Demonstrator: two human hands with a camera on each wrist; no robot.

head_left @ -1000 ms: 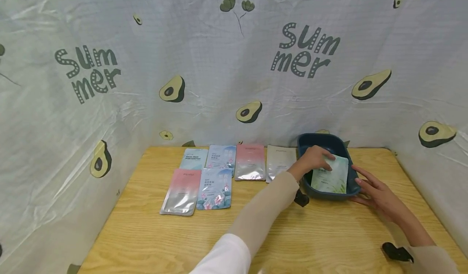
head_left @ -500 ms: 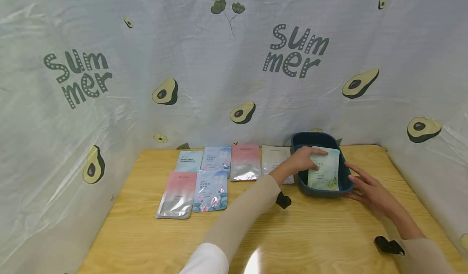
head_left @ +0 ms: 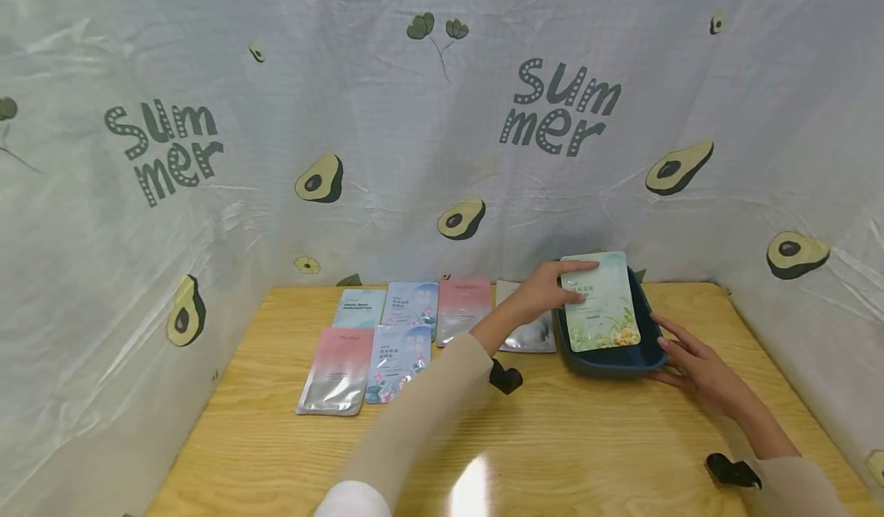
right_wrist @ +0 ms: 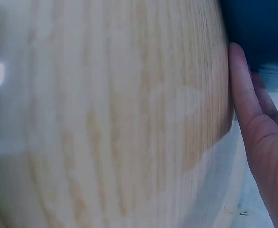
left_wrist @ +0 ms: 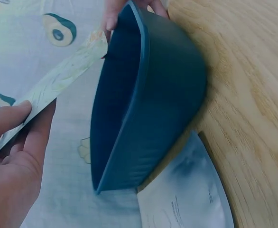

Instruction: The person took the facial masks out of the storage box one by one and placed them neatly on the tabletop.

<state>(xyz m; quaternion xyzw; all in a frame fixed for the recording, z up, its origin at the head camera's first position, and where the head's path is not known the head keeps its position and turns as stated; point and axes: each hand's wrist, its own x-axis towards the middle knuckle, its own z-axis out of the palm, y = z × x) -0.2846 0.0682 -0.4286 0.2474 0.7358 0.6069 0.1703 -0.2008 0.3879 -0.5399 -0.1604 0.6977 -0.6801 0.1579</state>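
My left hand (head_left: 539,293) pinches a pale green sheet-mask packet (head_left: 599,310) with flowers printed on its lower end. The left wrist view shows the thumb on one face of the packet (left_wrist: 58,78) and fingers behind it, clear of the bin's wall. Beneath it stands a dark blue plastic bin (head_left: 611,367), its inside largely hidden by the packet in the head view. Against the bin's right side rest the fairly straight fingers of my right hand (head_left: 707,371). In the right wrist view, those fingers touch the blue outer wall (right_wrist: 267,33).
Left of the bin lies a silvery packet (head_left: 532,337), partly behind my left hand. Farther left are pink packets (head_left: 336,371), blue floral packets (head_left: 399,360) and a light blue packet (head_left: 359,307) on the wooden table (head_left: 552,440). A patterned curtain (head_left: 387,118) hangs behind.
My left hand has lifted the green packet up out of the bin and drawn it slightly left. My right hand stays at the bin's side.
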